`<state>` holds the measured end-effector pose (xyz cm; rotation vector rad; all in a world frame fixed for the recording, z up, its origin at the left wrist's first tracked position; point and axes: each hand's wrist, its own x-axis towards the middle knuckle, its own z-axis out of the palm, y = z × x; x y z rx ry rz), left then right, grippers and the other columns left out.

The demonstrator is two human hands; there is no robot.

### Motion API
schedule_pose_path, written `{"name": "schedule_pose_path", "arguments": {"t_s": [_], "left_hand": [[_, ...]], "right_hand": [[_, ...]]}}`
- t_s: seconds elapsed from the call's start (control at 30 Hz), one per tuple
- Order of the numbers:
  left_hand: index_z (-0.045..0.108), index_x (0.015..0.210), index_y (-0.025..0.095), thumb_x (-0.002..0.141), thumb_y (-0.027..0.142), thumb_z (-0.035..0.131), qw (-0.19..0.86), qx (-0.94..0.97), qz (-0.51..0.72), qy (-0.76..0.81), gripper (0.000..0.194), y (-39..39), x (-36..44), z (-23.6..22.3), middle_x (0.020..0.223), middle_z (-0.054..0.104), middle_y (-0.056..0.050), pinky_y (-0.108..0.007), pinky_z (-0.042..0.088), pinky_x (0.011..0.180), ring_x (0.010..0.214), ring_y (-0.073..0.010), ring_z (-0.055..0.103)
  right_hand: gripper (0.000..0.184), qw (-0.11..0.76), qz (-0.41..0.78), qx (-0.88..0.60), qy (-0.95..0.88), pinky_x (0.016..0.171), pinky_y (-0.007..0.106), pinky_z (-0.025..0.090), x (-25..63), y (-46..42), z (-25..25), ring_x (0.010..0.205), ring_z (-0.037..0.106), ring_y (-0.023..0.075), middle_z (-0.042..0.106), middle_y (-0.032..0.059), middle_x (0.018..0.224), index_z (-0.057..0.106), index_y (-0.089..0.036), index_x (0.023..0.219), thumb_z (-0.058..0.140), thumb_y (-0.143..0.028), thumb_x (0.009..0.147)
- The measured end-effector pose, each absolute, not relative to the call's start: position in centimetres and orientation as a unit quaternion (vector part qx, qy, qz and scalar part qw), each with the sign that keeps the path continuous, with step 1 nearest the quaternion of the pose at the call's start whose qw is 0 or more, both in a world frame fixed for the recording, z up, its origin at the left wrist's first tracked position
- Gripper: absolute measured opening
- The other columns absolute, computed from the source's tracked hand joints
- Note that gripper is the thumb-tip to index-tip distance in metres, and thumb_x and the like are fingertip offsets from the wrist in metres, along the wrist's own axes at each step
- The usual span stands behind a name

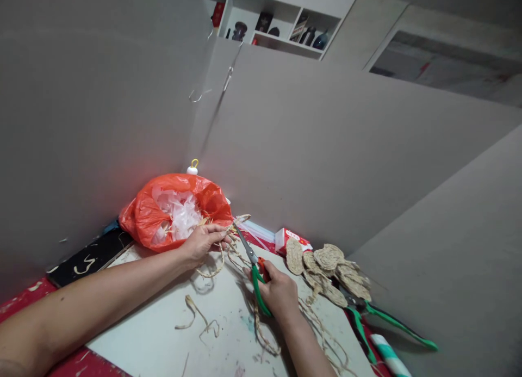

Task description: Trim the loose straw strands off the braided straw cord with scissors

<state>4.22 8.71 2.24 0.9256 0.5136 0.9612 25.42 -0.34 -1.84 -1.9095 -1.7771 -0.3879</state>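
Observation:
My left hand pinches a braided straw cord near its end, just in front of the red plastic bag. In my right hand is a pair of scissors with green and orange handles. The scissor tips reach the cord right beside my left fingertips; whether the blades are fully closed is hard to make out. More braided cord trails from there under my right wrist and over the white board. Loose straw scraps lie on the board.
An orange-red plastic bag holding white plastic and straw stands at the back left. Woven straw ovals are piled at the right beside a red and white box. Green-handled pliers lie near a striped roll. Grey walls rise behind.

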Motion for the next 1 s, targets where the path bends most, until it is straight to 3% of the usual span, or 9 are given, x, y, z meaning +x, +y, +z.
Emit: {"name": "schedule_pose_path", "arguments": {"t_s": [0.2,0.5,0.7,1.0], "left_hand": [[0.059,0.068,0.012,0.053,0.020,0.081,0.743,0.408,0.455,0.272,0.027,9.1,4.0,2.4,0.060,0.061,0.001,-0.019,0.041,0.057,0.053,-0.0062,0.053],[0.059,0.074,0.014,0.055,0.023,0.079,0.723,0.405,0.473,0.300,0.029,9.7,3.7,2.3,0.061,0.061,0.002,-0.019,0.036,0.049,0.049,-0.0076,0.054],[0.060,0.072,0.014,0.051,0.023,0.081,0.731,0.400,0.467,0.297,0.031,10.2,3.7,2.0,0.062,0.063,0.000,-0.019,0.036,0.050,0.053,-0.0086,0.056],[0.066,0.075,0.012,0.052,0.018,0.078,0.727,0.432,0.444,0.297,0.027,9.8,3.8,1.8,0.059,0.060,0.001,-0.018,0.032,0.047,0.047,-0.0046,0.046]], "right_hand": [[0.028,0.255,-0.141,-0.692,-0.661,0.048,0.024,0.030,25.6,-0.3,-1.7,0.045,0.050,0.0133,0.057,-0.0025,0.055,0.060,-0.023,0.080,0.051,-0.049,0.079],[0.026,0.212,-0.112,-0.671,-0.702,0.056,0.026,0.035,25.7,-0.2,-1.7,0.060,0.058,0.0182,0.063,0.0000,0.069,0.053,-0.022,0.097,0.052,-0.041,0.079],[0.025,0.190,-0.158,-0.647,-0.722,0.065,0.029,0.038,25.7,-0.1,-1.3,0.071,0.061,0.0213,0.067,0.0038,0.079,0.053,-0.021,0.098,0.053,-0.038,0.079],[0.024,0.232,-0.239,-0.617,-0.713,0.072,0.030,0.039,26.0,0.1,-1.2,0.078,0.064,0.0205,0.069,0.0061,0.088,0.057,-0.020,0.097,0.055,-0.036,0.078]]}}
